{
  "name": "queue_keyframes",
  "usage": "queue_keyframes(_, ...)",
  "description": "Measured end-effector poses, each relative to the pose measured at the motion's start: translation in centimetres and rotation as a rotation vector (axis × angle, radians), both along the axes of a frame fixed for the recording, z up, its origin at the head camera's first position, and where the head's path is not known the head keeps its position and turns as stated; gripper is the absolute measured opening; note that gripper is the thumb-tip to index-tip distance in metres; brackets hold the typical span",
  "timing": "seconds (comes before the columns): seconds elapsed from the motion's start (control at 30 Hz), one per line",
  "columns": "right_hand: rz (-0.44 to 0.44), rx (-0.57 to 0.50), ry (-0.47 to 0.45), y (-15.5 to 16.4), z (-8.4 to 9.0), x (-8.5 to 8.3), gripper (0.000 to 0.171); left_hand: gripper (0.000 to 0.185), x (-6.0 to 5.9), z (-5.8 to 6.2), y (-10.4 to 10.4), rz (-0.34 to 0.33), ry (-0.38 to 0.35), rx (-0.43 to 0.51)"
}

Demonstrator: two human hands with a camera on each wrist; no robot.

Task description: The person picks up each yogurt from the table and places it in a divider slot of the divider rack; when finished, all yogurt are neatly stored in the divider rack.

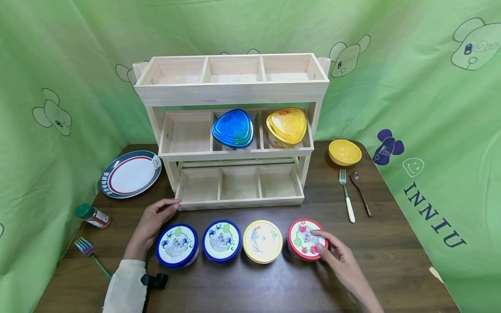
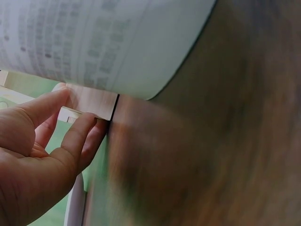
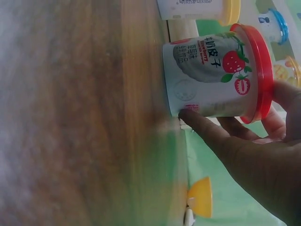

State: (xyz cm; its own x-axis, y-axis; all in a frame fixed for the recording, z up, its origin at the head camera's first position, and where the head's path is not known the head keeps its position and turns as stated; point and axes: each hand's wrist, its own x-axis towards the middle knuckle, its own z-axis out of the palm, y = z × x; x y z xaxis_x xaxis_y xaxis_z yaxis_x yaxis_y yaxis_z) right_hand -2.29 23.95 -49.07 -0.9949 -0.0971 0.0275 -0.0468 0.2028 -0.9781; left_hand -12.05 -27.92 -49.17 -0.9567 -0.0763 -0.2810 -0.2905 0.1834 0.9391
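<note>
My left hand [image 1: 156,217] pinches the front left corner of the lowest tier of a pale wooden three-tier rack [image 1: 232,94]. In the left wrist view, the thumb and fingers lie on either side of that board's end. On the right, my right hand [image 1: 340,256] holds a red-lidded tub [image 1: 301,239], fingers at its lid and side; strawberries are printed on the tub [image 3: 211,75] in the right wrist view. Left of it in a row stand a yellow-lidded tub [image 1: 262,241] and two blue-lidded tubs [image 1: 222,241], [image 1: 177,246].
The middle tier holds a blue-lidded container [image 1: 233,129] and a yellow-lidded one [image 1: 286,126]. A plate [image 1: 131,174], a green-capped jar [image 1: 93,216] and a colourful fork [image 1: 91,254] lie left. A yellow bowl [image 1: 345,152], white-handled fork [image 1: 346,195] and brown spoon [image 1: 361,193] are right.
</note>
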Motion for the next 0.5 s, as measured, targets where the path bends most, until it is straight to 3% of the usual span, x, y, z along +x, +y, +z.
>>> queue_keyframes(0.5,-0.090,0.014,-0.073,-0.03,0.72,0.17,0.030,0.042,0.03,-0.01,-0.15,-0.006,-0.017,-0.033)
